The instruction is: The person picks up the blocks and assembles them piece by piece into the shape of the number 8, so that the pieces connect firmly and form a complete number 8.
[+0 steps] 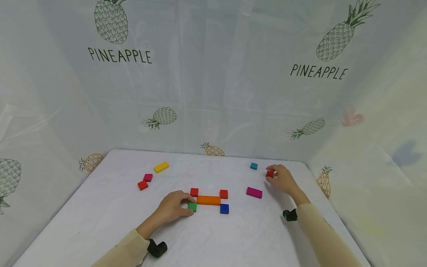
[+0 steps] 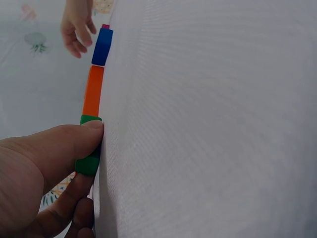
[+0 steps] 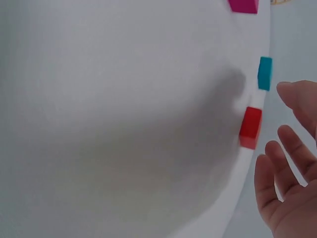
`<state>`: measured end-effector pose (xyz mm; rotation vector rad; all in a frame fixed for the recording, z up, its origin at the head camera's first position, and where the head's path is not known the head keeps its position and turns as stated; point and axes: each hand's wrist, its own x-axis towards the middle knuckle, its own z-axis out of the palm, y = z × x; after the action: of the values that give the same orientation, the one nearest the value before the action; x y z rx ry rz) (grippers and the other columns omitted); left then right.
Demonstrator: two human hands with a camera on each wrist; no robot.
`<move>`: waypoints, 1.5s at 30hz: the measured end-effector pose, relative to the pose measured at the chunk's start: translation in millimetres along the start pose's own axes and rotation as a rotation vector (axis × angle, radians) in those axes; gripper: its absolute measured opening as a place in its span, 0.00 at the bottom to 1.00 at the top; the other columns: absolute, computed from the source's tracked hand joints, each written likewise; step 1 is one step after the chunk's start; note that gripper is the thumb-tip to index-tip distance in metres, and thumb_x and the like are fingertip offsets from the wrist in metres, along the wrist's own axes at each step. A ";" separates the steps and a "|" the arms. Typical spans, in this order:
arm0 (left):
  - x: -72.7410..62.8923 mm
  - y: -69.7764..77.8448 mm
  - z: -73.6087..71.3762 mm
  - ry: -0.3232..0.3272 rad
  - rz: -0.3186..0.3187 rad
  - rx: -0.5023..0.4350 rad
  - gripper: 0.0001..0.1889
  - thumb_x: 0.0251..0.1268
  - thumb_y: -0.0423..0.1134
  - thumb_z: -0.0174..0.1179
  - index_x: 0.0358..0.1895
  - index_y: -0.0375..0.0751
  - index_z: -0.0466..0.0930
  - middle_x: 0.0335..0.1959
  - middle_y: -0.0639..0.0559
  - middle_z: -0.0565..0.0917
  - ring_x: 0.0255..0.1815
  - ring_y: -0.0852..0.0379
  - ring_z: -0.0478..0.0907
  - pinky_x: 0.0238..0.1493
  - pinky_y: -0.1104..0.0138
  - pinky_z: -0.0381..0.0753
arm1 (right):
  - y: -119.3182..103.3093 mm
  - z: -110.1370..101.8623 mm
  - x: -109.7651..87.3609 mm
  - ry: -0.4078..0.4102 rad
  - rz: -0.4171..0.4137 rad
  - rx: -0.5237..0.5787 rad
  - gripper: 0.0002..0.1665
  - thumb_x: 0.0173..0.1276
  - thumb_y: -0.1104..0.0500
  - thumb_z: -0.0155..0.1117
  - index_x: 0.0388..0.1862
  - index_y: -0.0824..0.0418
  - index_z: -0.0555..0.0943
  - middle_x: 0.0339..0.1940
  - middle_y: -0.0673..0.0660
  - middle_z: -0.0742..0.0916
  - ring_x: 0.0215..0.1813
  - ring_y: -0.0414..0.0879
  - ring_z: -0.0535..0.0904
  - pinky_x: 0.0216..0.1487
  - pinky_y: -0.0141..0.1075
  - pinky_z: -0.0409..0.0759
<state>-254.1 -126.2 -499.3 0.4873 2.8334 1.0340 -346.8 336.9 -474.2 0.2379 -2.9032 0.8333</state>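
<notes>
My left hand (image 1: 171, 206) pinches a green block (image 1: 192, 207) between thumb and fingers, at the left end of a long orange block (image 1: 208, 200). Two red blocks sit at the far corners of the orange one, the left red block (image 1: 194, 192) and the right red block (image 1: 224, 194). A blue block (image 1: 224, 208) lies at its near right corner. Over at the far right, my right hand (image 1: 282, 179) hovers by another red block (image 3: 251, 128). Its fingers are spread and apart from that block in the right wrist view.
Left of the group lie a yellow block (image 1: 161, 167), a pink block (image 1: 148, 177) and a red block (image 1: 142, 185). To the right are a magenta block (image 1: 254, 192) and a light blue block (image 1: 254, 166). A pineapple-print curtain (image 1: 213, 92) surrounds the white table (image 1: 100, 207).
</notes>
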 end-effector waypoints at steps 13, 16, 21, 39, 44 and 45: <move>-0.8 2.4 -0.9 0.003 -0.005 0.001 0.15 0.56 0.42 0.82 0.46 0.56 0.90 0.44 0.58 0.85 0.47 0.56 0.77 0.56 0.50 0.82 | 19.4 5.9 10.9 -0.017 0.087 -0.019 0.29 0.73 0.60 0.72 0.69 0.67 0.76 0.61 0.70 0.79 0.60 0.66 0.78 0.60 0.57 0.84; -1.3 3.3 -1.1 0.001 -0.011 0.000 0.15 0.55 0.42 0.82 0.46 0.57 0.90 0.44 0.58 0.85 0.47 0.56 0.77 0.56 0.50 0.82 | 22.7 8.3 12.6 -0.023 0.087 -0.037 0.29 0.73 0.60 0.72 0.69 0.68 0.75 0.59 0.70 0.80 0.58 0.65 0.78 0.59 0.56 0.85; -1.6 4.1 -1.4 -0.004 -0.017 -0.006 0.15 0.56 0.42 0.82 0.46 0.57 0.90 0.44 0.59 0.85 0.47 0.56 0.77 0.56 0.50 0.83 | 26.0 10.8 14.2 -0.032 0.095 -0.047 0.28 0.73 0.60 0.71 0.67 0.69 0.76 0.57 0.70 0.82 0.57 0.64 0.79 0.59 0.56 0.84; -1.4 1.1 -0.6 0.002 -0.010 0.009 0.15 0.56 0.43 0.82 0.46 0.58 0.90 0.43 0.60 0.84 0.47 0.56 0.77 0.54 0.52 0.82 | 22.2 13.0 16.3 -0.028 0.164 -0.051 0.24 0.74 0.62 0.68 0.65 0.69 0.78 0.56 0.69 0.83 0.58 0.65 0.78 0.61 0.57 0.83; -0.8 0.4 -0.5 -0.001 -0.007 0.007 0.15 0.56 0.43 0.82 0.46 0.58 0.90 0.44 0.60 0.84 0.47 0.57 0.77 0.55 0.52 0.82 | 20.2 13.7 15.1 -0.021 0.162 -0.060 0.23 0.73 0.63 0.69 0.64 0.70 0.78 0.55 0.69 0.83 0.57 0.64 0.79 0.59 0.56 0.84; -0.6 0.2 -0.4 -0.003 -0.006 0.006 0.15 0.56 0.43 0.82 0.46 0.58 0.90 0.44 0.60 0.84 0.47 0.57 0.77 0.55 0.52 0.82 | 19.8 13.7 14.8 -0.023 0.159 -0.059 0.23 0.73 0.63 0.68 0.64 0.70 0.78 0.55 0.69 0.83 0.57 0.64 0.79 0.59 0.56 0.84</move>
<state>-253.5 -126.5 -498.9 0.4799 2.8349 1.0228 -365.8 344.5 -493.7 0.0120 -2.9937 0.7696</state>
